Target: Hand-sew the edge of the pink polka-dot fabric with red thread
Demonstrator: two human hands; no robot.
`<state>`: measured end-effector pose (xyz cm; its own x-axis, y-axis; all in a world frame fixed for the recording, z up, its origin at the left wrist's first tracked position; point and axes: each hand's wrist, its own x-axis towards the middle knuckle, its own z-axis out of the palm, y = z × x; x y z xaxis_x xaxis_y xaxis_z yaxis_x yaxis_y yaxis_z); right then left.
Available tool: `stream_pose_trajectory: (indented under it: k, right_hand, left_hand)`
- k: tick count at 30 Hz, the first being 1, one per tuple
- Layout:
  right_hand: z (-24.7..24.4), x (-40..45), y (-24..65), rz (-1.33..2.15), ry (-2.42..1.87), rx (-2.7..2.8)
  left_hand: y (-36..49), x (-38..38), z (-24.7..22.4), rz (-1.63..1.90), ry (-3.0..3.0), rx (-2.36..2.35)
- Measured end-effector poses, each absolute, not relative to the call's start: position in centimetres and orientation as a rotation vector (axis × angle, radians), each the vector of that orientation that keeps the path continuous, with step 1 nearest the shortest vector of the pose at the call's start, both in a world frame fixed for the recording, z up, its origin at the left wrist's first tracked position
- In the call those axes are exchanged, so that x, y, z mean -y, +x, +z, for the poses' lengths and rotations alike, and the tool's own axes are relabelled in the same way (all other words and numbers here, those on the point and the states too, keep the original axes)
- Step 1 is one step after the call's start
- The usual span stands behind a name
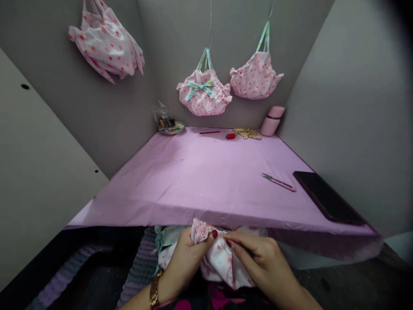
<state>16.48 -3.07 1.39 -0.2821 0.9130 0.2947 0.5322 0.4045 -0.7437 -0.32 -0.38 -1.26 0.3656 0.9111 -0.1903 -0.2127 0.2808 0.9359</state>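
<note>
Below the table's front edge lies a white and pink cloth with red dots (222, 258), gathered over the lap. My left hand (187, 254), with a gold watch at the wrist, is closed round a bunched, frilled part of it. Just to the right, my right hand (258, 254) has thumb and forefinger brought together close to the cloth near the left thumb. What sits between those fingertips is too small to make out. A reddish thread runs down over the cloth. Mint green fabric (169, 237) shows behind my left hand.
On the pink-covered table (200, 172) are thread snips (279, 182), a dark phone (327, 198), a red spool (230, 136), a red pencil-like stick (208, 132), a beige heap (248, 133), a pink flask (272, 121) and a small basket (174, 128). Dotted cloth pieces (204, 92) hang behind.
</note>
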Motion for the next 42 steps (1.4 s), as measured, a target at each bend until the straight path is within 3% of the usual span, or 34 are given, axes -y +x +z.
stream_pose_trajectory:
  k: [42]
  right_hand:
    - [1.28, 2.84, 16.22, 0.909, -1.308, 1.853]
  left_hand:
    - [-0.39, 0.40, -1.17, 0.863, 1.093, -0.922]
